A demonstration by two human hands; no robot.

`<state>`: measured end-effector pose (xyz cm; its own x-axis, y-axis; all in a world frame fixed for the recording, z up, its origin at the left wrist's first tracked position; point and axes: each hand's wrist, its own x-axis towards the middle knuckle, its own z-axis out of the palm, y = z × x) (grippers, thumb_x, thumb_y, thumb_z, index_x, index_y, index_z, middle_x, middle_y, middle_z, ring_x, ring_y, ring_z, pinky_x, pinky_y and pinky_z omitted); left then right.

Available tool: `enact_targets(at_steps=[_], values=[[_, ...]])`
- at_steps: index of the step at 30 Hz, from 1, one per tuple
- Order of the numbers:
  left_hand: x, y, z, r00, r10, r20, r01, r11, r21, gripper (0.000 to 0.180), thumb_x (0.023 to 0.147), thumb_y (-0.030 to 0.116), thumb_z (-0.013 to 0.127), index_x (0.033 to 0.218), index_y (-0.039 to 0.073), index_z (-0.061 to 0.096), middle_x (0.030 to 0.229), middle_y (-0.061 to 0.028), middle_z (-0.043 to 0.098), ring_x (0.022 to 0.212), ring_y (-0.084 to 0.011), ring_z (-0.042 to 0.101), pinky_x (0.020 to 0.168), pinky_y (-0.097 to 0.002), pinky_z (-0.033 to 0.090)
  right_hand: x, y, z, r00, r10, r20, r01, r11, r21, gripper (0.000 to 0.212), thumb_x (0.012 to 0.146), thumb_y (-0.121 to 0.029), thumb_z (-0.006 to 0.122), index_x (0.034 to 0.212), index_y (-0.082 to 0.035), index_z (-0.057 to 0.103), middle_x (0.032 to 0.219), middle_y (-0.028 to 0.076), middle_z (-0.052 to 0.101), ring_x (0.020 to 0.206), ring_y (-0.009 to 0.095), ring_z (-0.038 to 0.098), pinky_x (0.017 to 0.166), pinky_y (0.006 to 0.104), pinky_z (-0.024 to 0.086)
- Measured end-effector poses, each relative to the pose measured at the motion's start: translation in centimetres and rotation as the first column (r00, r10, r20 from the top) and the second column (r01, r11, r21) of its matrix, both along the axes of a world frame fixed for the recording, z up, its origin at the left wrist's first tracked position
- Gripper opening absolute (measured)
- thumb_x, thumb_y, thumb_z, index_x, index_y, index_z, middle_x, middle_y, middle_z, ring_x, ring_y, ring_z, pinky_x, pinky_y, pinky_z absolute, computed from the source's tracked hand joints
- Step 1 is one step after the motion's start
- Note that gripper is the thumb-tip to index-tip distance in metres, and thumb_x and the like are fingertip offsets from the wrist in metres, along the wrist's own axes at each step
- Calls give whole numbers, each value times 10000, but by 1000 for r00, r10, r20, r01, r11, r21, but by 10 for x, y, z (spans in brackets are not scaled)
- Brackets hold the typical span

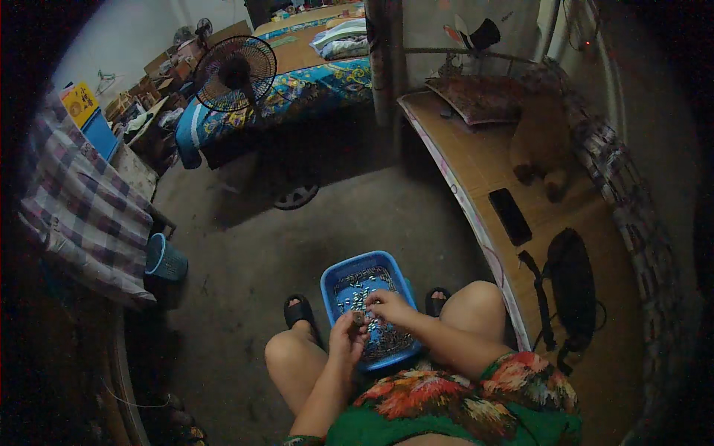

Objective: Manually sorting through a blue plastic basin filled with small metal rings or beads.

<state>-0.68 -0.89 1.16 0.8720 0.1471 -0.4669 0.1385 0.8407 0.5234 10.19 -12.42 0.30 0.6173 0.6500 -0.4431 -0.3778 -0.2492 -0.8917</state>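
Note:
Between my knees stands a blue plastic basin (361, 258) holding many small shiny metal pieces (358, 291) and darker small parts along its sides. Over its near left part, my left hand (346, 338) is closed, gripping a small brownish piece (358, 318) between thumb and fingers; its exact kind is too small to make out. Just to the right and slightly farther off, my right hand (391, 308) has its fingers pinched together close to that piece. Whatever the right fingertips hold is hidden or too tiny to name.
A wooden bench (476, 160) on the right bears a black phone (510, 216), a dark bag (571, 279) and a cushion (476, 100). At left are a blue wastebasket (166, 260) and a checked cloth (89, 201). Ahead, a standing fan (235, 73) is before a bed (320, 85).

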Motion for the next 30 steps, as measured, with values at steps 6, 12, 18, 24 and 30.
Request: enact_targets(at_steps=[6, 12, 18, 24, 30], values=[[0, 2, 1, 1000, 24, -2, -24, 999, -37, 263, 851, 280, 470, 896, 22, 503, 767, -107, 537, 578, -138, 457, 499, -234, 379, 2, -1, 16, 1000, 8, -21, -6, 997, 80, 184, 770, -49, 562, 938, 15, 525, 800, 73, 571, 625, 119, 544, 470, 215, 441], [1, 1, 2, 1000, 9, -7, -10, 1000, -24, 271, 850, 285, 474, 895, 20, 505, 767, -107, 542, 577, -138, 466, 497, -244, 389, 2, -4, 12, 999, -14, -51, 20, 992, 122, 195, 758, -82, 599, 934, -6, 564, 809, 71, 595, 665, 127, 581, 518, 237, 465], [1, 2, -1, 1000, -12, 5, 12, 1000, -19, 237, 854, 277, 472, 876, 44, 509, 748, -80, 561, 575, -122, 474, 505, -241, 390, 3, -4, 8, 984, -11, -177, 40, 986, 162, 184, 786, -81, 562, 957, -13, 551, 837, 57, 582, 713, 127, 565, 540, 231, 464], [3, 0, 1, 999, 19, -31, -19, 1000, -23, 246, 855, 284, 469, 883, 44, 510, 752, -65, 565, 574, -115, 470, 505, -237, 389, 1, -2, 4, 959, -50, -278, 113, 970, 215, 179, 809, -77, 533, 948, 36, 534, 834, 103, 583, 758, 159, 594, 564, 236, 502], [2, 1, 4, 1000, 0, -17, 0, 1000, -30, 244, 854, 284, 471, 878, 44, 509, 770, -79, 574, 586, -118, 476, 514, -243, 400, 2, -4, 22, 991, -6, -133, 18, 996, 91, 175, 822, -170, 545, 895, -10, 545, 715, 50, 576, 592, 107, 548, 477, 203, 446]])
